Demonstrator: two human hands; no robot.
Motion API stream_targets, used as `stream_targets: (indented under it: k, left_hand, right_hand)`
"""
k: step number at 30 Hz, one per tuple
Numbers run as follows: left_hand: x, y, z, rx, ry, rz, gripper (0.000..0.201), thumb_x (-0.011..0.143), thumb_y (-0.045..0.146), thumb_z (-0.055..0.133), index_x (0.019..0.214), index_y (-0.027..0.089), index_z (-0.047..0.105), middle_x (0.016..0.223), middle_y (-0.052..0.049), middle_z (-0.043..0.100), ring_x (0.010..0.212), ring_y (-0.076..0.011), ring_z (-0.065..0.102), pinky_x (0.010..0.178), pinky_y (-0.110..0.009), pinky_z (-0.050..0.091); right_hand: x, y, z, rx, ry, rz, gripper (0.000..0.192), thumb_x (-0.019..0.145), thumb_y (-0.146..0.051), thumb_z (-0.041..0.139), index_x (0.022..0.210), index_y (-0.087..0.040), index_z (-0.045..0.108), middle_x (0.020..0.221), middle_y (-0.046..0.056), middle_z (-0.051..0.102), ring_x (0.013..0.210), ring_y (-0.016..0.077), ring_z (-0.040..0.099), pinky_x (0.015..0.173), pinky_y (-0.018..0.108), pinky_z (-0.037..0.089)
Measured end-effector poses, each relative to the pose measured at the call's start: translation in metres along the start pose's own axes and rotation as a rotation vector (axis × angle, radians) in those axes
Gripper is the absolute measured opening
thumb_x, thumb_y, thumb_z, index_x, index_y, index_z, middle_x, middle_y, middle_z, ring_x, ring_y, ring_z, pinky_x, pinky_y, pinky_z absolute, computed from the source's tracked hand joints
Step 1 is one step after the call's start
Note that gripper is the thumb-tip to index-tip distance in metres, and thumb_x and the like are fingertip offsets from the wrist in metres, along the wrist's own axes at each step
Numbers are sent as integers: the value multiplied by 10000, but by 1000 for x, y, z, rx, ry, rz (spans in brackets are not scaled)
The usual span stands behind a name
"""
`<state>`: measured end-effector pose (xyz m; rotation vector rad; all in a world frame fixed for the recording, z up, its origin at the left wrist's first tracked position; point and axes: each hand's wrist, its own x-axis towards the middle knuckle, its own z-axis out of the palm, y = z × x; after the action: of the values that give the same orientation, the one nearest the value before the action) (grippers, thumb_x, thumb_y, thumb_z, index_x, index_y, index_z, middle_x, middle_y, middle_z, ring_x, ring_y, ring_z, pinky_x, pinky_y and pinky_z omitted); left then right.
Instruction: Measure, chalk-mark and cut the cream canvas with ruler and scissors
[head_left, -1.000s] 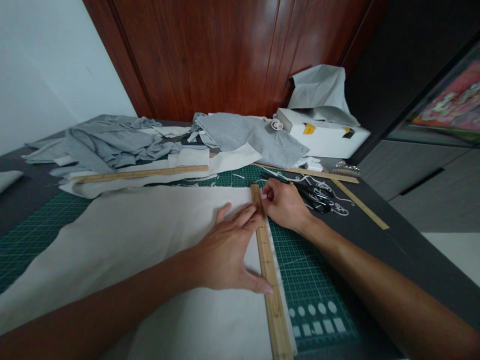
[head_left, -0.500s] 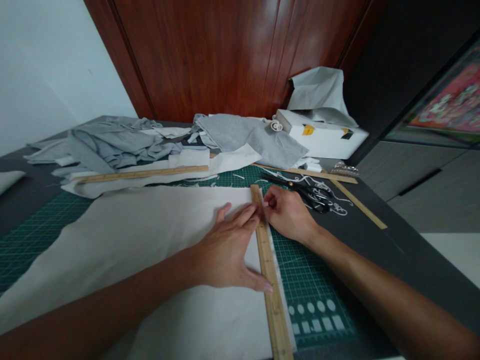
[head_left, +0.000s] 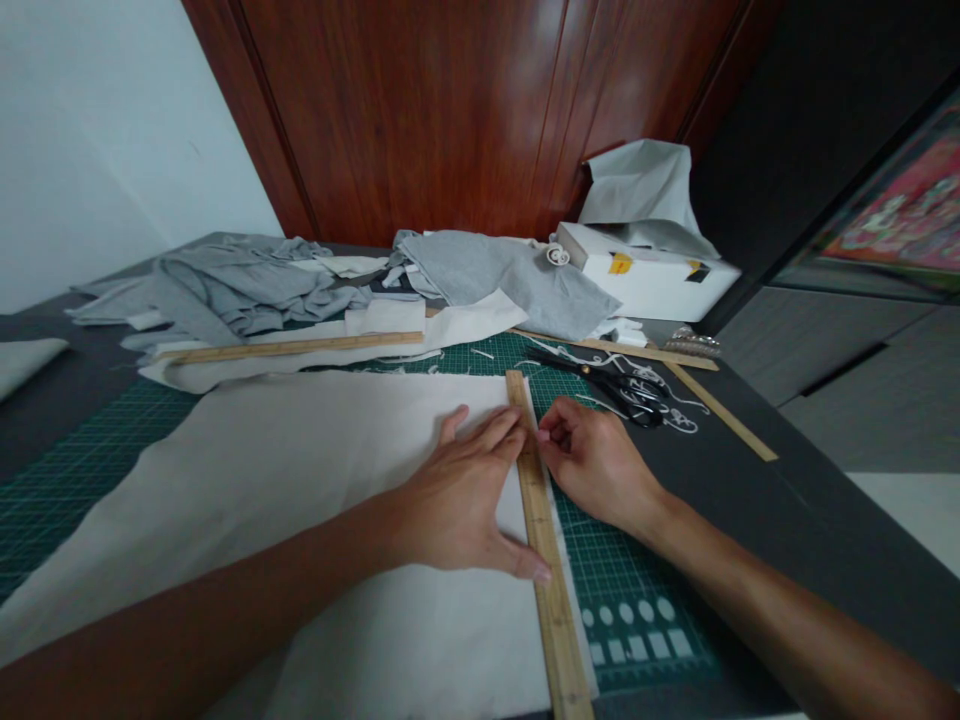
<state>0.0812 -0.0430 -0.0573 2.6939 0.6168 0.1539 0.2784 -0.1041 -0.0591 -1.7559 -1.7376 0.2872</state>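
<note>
A wooden ruler [head_left: 553, 590] lies lengthwise along the right edge of a sheet of off-white fabric [head_left: 360, 440]. My left hand [head_left: 469, 500] is spread over the fabric, its fingertips and thumb pressing on the ruler. Just right of the ruler, my right hand [head_left: 596, 455] has thumb and fingers pinched together at the fabric's narrow exposed edge. Whatever is in that pinch is too small or hidden to make out. Beneath the fabric is a green cutting mat [head_left: 622, 560] with grid lines.
Black scissors [head_left: 619, 385] and tangled white threads lie beyond my right hand. Other wooden rulers [head_left: 720, 412] rest near them. Grey cloth [head_left: 232, 290] is heaped at the back left. A white box [head_left: 652, 275] stands at the back right, against a reddish wooden panel [head_left: 420, 110].
My right hand has slid a little toward me along the ruler's edge, still pinched. The left hand keeps its place on the ruler. The whole view has shifted slightly.
</note>
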Motion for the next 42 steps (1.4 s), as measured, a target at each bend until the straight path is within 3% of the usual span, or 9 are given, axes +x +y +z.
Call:
stream_targets:
  k: [13,20,29,35,38,42]
  left_hand:
    - [-1,1,1,-4,-3,1,1258,722,833,759,1660,110,334,1772,-242,253,1658,-432,214,1327,-680,5]
    - [-2,1,0,7,-7,-1,1255,735,839,738,1664,100,328,1776,-228,245,1671,-372,203,1333,-645,-22]
    - [-2,1,1,-5,7,10,1242,726,836,750,1650,111,345,1769,-233,268,1663,-400,215,1328,-674,-10]
    - [-1,1,1,-28,18,16,1224,724,835,755,1642,126,363,1753,-241,308,1645,-438,247,1320,-695,-3]
    - [-1,1,1,-20,13,17,1244,723,849,742,1648,116,350,1754,-252,297,1642,-454,246,1317,-703,-2]
    - [-2,0,2,-28,25,18,1237,722,857,735,1642,121,360,1756,-247,295,1644,-438,250,1324,-679,-3]
  right_hand:
    - [-30,-8,-4,124,-33,54,113,935,-218,575,828,-247,599,672,5,686,585,202,659,567,320,447]
    - [-40,-10,-4,149,-57,72,128,963,-253,569,839,-247,601,663,0,678,565,201,650,542,323,435]
    - [-57,-12,-6,177,-71,78,130,964,-245,583,835,-256,598,641,-18,661,535,182,629,516,310,429]
    - [-53,-13,-6,178,-54,89,94,909,-218,591,856,-241,665,669,-12,701,556,184,654,540,310,450]
    - [-47,-7,-11,196,-34,102,143,906,-249,604,920,-236,746,744,7,767,604,197,683,584,322,480]
    - [-37,9,-25,252,33,154,196,909,-312,613,950,-239,789,1001,62,829,833,248,729,751,376,528]
